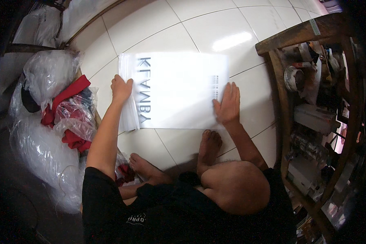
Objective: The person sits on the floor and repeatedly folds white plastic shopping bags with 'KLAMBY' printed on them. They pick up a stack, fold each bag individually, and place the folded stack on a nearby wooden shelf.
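A stack of white printed plastic bags (179, 91) lies flat on the tiled floor in front of me, with dark lettering across it. Several layered edges show along its left side. At that left side my left hand (121, 90) is closed on the layered edge, fingers curled and thumb toward the bags. My right hand (228, 105) rests flat at the stack's right edge, fingers stretched out and thumb apart, touching the bags.
Clear plastic sacks (44, 150) and red cloth (73, 95) are heaped on the left. A wooden rack (280, 97) with tools and metal parts stands on the right. My bare feet (209, 148) are close to the stack's near edge, on white tiles (150, 24).
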A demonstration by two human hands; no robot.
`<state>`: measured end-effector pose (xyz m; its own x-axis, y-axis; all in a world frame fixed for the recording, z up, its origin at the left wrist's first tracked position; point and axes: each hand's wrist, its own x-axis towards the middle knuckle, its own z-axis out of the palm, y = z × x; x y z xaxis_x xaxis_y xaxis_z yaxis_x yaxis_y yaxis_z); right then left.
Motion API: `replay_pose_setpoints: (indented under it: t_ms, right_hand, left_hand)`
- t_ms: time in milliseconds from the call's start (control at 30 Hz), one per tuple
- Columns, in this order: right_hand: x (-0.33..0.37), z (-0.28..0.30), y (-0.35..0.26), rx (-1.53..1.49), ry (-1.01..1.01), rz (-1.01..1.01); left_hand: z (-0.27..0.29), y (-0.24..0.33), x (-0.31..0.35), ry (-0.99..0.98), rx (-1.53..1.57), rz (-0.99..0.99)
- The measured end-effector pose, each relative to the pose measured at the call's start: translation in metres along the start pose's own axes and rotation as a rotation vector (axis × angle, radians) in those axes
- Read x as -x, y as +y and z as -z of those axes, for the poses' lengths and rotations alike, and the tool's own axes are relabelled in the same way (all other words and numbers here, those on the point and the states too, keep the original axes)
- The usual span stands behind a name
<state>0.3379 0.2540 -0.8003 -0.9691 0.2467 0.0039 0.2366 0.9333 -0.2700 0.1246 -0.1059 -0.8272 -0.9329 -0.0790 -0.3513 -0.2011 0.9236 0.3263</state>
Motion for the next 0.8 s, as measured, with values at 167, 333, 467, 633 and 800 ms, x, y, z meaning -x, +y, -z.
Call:
replay_pose_setpoints:
  t_ms: [167,333,467,633,800]
  right_hand:
    - [0.018,-0.023,-0.017,0.010,-0.081,0.323]
    - [0.023,-0.036,-0.019,0.032,-0.119,0.378]
    - [0.021,-0.037,-0.023,0.019,-0.170,0.364]
    - [0.021,-0.044,-0.020,0.020,-0.145,0.380]
    - [0.024,-0.059,-0.017,0.158,-0.148,0.348]
  left_hand:
    - [-0.001,-0.001,0.001,0.000,0.000,-0.005]
    - [0.007,0.005,0.002,-0.065,-0.006,0.040]
    - [0.000,0.026,0.021,0.382,-0.151,-0.104]
    - [-0.096,0.126,0.115,0.194,0.428,-0.753]
    - [-0.131,0.136,0.169,-0.068,0.111,-0.945]
